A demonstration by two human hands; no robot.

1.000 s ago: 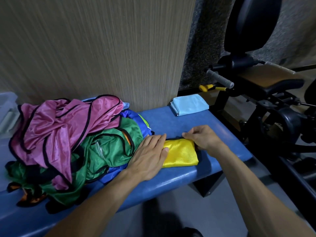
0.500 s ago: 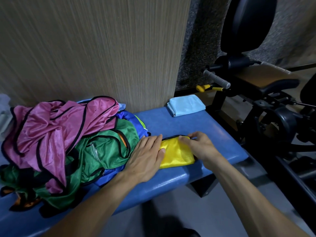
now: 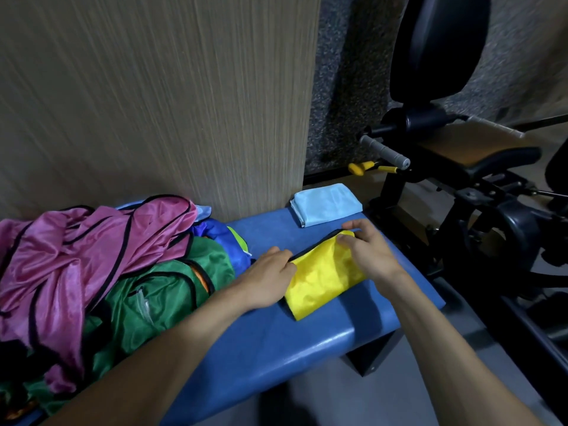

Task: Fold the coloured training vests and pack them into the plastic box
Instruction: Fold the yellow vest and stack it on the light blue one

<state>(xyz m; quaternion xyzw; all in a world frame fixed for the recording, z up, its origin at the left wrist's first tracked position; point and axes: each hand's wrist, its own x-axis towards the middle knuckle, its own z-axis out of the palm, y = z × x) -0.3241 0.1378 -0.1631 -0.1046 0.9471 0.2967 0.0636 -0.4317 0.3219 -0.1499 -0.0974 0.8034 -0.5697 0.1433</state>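
A folded yellow vest (image 3: 319,281) with black trim lies on the blue padded bench (image 3: 276,342), its far edge raised off the pad. My left hand (image 3: 267,281) grips its left edge with curled fingers. My right hand (image 3: 368,250) pinches its far right corner. A loose pile of vests lies to the left: a pink one (image 3: 92,250) on top, a green one (image 3: 166,290) under it, blue fabric (image 3: 221,235) behind. A folded light blue vest (image 3: 325,204) sits at the bench's far end. The plastic box is out of view.
A wood-grain wall panel (image 3: 153,103) stands right behind the bench. A black exercise machine (image 3: 461,167) with a grey handle (image 3: 384,152) and a yellow knob (image 3: 358,168) crowds the right side. Grey floor (image 3: 322,398) lies below the bench's front edge.
My left hand went from lying flat on the yellow vest to gripping its left edge. The right hand took the far corner, and the vest's far side has tilted up.
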